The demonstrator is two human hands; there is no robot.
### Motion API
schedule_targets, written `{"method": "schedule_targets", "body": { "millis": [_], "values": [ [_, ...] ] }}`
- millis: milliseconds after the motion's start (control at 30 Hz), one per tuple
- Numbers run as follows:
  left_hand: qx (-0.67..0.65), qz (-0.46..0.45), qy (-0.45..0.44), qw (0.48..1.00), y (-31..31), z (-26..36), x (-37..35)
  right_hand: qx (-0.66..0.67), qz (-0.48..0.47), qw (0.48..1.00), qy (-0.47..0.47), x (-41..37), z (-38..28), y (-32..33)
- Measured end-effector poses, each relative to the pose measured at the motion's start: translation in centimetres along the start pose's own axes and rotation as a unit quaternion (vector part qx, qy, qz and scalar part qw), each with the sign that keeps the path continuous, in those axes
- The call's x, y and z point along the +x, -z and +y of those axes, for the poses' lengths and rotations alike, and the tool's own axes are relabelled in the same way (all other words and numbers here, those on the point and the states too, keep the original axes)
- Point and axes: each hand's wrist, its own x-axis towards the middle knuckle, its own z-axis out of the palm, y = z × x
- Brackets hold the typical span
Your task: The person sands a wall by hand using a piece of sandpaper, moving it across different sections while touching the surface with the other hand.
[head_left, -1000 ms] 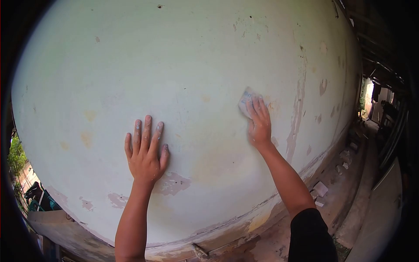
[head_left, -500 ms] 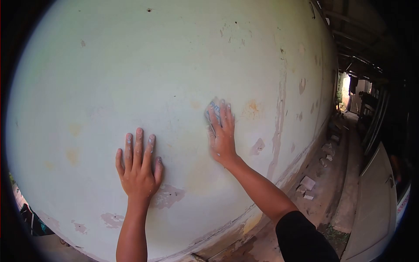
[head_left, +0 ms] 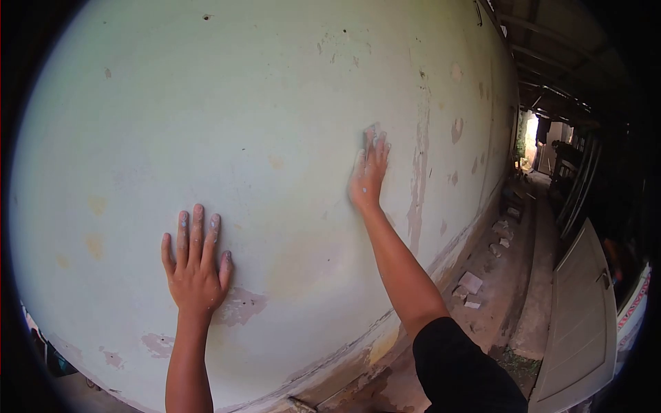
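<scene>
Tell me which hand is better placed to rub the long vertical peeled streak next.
Probably the right hand: it is nearer the peeled streak and holds a pad. The left hand is farther away, spread on the wall.

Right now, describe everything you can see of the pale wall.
The pale wall is greenish-white and looks like painted plaster. It stands upright, fills most of the view and recedes at right. Greyish flaked patches, yellowish stains and dark spots mark it; its base is discoloured. The left hand is spread flat on it; the right hand, higher and blurred, seems to hold something against it.
</scene>
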Motion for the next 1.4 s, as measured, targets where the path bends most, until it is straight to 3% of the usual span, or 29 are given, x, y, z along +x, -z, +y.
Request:
{"method": "schedule_targets", "body": {
  "millis": [100,167,267,367,433,467,533,633,733,833,867,967,1000,1067,1133,1267,1300,1367,1400],
  "values": [
    [-0.006,0.009,-0.010,1.000,-0.3,0.2,0.3,-0.031,-0.141,0.972,0.183,-5.9,-5.6,0.5],
    [0.000,0.005,-0.008,1.000,0.0,0.8,1.2,-0.050,-0.266,0.930,0.250,-9.5,-6.8,1.7],
    [0.014,0.009,-0.009,1.000,0.3,1.2,3.3,-0.098,-0.309,0.893,0.311,-9.0,-2.6,2.5],
    [0.011,0.028,0.001,1.000,0.0,1.7,3.9,-0.086,-0.186,0.957,0.205,-5.1,2.0,3.6],
    [0.016,0.025,-0.001,1.000,0.0,1.6,3.8,-0.014,-0.059,0.996,0.060,-1.5,4.8,3.4],
    [0.016,0.023,0.000,1.000,0.0,1.7,3.7,-0.012,-0.010,1.000,-0.010,-0.3,6.5,2.5],
    [0.020,0.020,0.003,1.000,0.0,1.8,3.5,0.021,0.027,0.999,-0.035,0.1,4.5,1.3],
    [0.027,0.030,-0.002,0.999,-0.2,1.6,3.7,-0.007,-0.092,0.990,0.106,-5.1,-2.9,0.5],
    [0.024,0.032,-0.001,0.999,-0.2,1.8,3.7,-0.002,-0.283,0.923,0.262,-10.5,-4.7,1.6],
    [0.025,0.033,0.000,0.999,-0.2,1.9,3.7,-0.080,-0.309,0.897,0.307,-8.5,0.1,3.2],
    [0.027,0.034,0.002,0.999,-0.2,1.9,3.7,-0.080,-0.287,0.914,0.274,-7.2,1.9,3.6],
    [0.026,0.034,0.001,0.999,-0.2,1.9,3.7,-0.006,-0.112,0.978,0.175,-2.5,5.5,3.3],
    [0.027,0.028,-0.001,0.999,-0.2,1.9,3.7,-0.004,-0.115,0.979,0.170,-1.7,5.2,2.7],
    [0.030,0.031,0.001,0.999,-0.1,1.9,3.8,0.073,-0.001,0.997,0.030,-1.0,3.4,1.3],
    [0.037,0.035,-0.006,0.999,-0.3,1.9,3.7,0.008,-0.017,0.999,0.046,-2.9,-0.8,0.5],
    [0.033,0.038,-0.009,0.999,-0.2,1.9,3.9,0.033,-0.215,0.946,0.242,-10.9,-6.2,0.8],
    [0.030,0.037,-0.014,0.999,-0.2,2.1,3.8,0.031,-0.214,0.947,0.238,-11.0,-5.3,1.1],
    [0.035,0.035,0.001,0.999,-0.2,2.1,3.9,0.003,-0.239,0.915,0.325,-10.6,-1.8,1.7],
    [0.035,0.038,0.000,0.999,-0.4,2.0,4.0,-0.029,-0.220,0.932,0.287,-9.8,0.1,2.1]
  ]
}}
